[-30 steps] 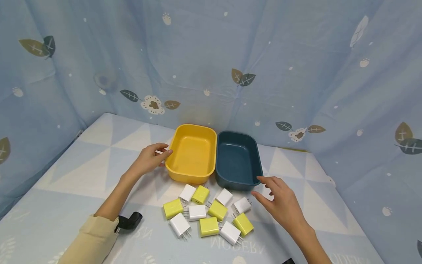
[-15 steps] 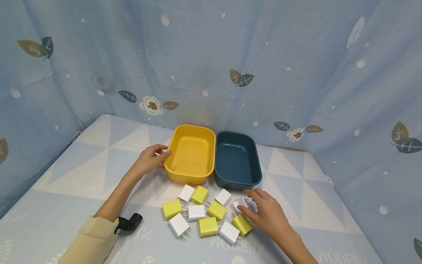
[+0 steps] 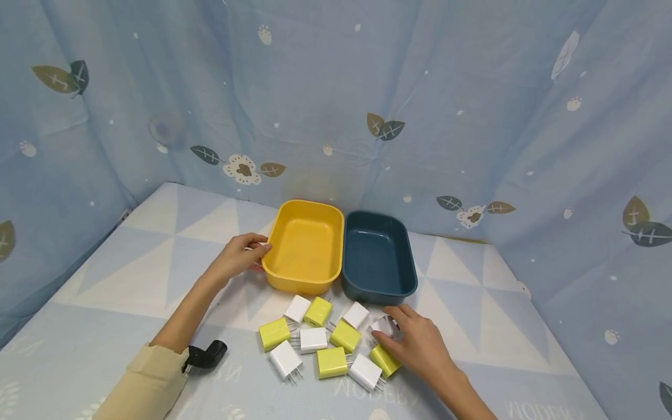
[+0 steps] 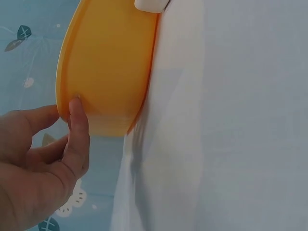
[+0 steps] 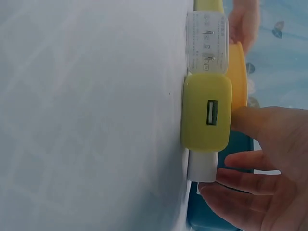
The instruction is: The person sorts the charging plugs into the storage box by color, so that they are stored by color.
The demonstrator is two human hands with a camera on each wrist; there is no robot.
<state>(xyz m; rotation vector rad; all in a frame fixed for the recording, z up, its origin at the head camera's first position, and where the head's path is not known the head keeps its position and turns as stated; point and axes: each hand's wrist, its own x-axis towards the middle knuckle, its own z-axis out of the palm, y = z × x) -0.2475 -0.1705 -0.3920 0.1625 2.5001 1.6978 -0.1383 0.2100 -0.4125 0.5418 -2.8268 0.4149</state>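
Note:
My left hand (image 3: 237,258) holds the left wall of the yellow bin (image 3: 306,286), thumb over the rim and fingers outside. The left wrist view shows those fingertips at the edge of the bin (image 4: 103,72). At the right of a group of plug chargers, my right hand (image 3: 422,345) has thumb and fingers around a white charger (image 3: 380,325), which they partly cover. Just in front of it lies a yellow-green charger (image 3: 384,361). In the right wrist view this yellow-green charger (image 5: 198,115) hides part of the white charger (image 5: 202,166).
Beside the yellow bin stands a dark blue bin (image 3: 375,294). Several white and yellow-green chargers (image 3: 332,361) lie in front of both, prongs in varied directions. A black device (image 3: 208,354) is by the left sleeve. A patterned curtain (image 3: 325,87) hangs behind.
My right hand has moved left and down from beside the blue bin's front corner to the white charger, and its fingers have closed around it. The left hand stays at the yellow bin.

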